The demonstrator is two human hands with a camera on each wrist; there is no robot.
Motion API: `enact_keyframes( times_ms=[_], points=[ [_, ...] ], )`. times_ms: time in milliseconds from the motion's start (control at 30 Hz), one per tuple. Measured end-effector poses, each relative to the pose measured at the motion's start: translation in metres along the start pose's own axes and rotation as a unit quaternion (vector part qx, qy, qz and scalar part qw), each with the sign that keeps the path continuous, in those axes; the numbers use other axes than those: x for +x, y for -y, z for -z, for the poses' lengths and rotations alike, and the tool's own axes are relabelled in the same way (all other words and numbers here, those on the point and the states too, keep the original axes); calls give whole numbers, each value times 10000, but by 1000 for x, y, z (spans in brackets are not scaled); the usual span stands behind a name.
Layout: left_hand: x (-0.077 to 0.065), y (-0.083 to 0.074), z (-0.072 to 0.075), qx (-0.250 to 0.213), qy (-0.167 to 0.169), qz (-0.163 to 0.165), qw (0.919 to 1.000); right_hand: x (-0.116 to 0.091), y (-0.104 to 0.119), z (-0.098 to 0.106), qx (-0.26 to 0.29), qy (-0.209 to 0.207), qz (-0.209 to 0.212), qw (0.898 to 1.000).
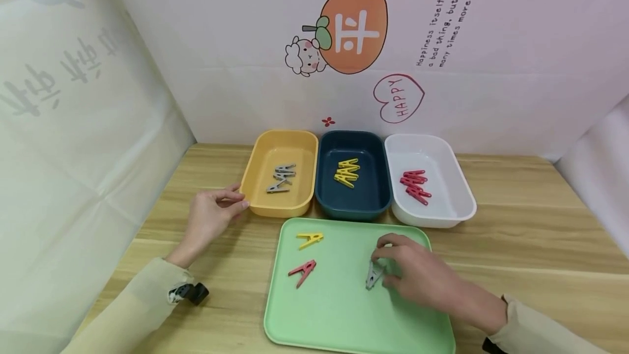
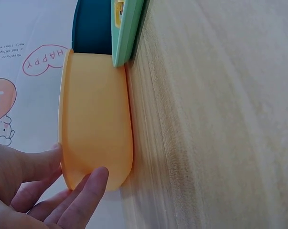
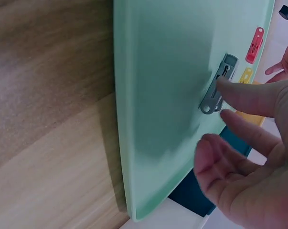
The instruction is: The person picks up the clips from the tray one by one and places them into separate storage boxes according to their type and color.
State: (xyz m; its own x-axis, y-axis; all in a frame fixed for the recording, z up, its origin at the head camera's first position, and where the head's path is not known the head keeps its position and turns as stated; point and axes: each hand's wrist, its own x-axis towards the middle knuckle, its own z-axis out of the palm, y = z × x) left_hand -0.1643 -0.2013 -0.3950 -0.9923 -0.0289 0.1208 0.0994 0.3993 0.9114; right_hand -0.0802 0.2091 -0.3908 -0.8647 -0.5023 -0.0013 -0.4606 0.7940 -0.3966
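My left hand (image 1: 211,220) touches the outside of the yellow bin (image 1: 248,184) at its near left corner. In the left wrist view its digits lie against the bin's rim and outer wall. My right hand (image 1: 417,272) is over the green tray (image 1: 339,316), thumb and index finger apart around a grey clothespin (image 1: 372,276). In the right wrist view the thumb overlaps the clothespin (image 3: 213,98); whether it touches is unclear. On the tray's left side lie a yellow clothespin (image 1: 310,239) and a red clothespin (image 1: 304,272).
Several grey clothespins (image 1: 278,187) lie in the yellow bin. Beside it stand a dark blue bin (image 1: 354,209) with yellow clothespins (image 1: 346,172) and a white bin (image 1: 454,201) with red clothespins (image 1: 417,194). A printed cloth (image 1: 236,70) hangs behind the wooden table (image 1: 530,223).
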Motion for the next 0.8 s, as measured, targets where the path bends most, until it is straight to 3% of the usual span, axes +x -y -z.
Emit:
enact_keyframes(
  times_ms=[233, 500, 800],
  points=[
    [1, 0, 0, 62, -23, 44, 10000, 4, 3, 1, 157, 139, 551, 9983],
    [1, -1, -1, 152, -50, 11, 9999, 5, -3, 1, 218, -95, 743, 9970],
    [1, 0, 0, 137, -53, 1, 9999, 2, -15, 3, 337, -148, -92, 9993]
  ],
)
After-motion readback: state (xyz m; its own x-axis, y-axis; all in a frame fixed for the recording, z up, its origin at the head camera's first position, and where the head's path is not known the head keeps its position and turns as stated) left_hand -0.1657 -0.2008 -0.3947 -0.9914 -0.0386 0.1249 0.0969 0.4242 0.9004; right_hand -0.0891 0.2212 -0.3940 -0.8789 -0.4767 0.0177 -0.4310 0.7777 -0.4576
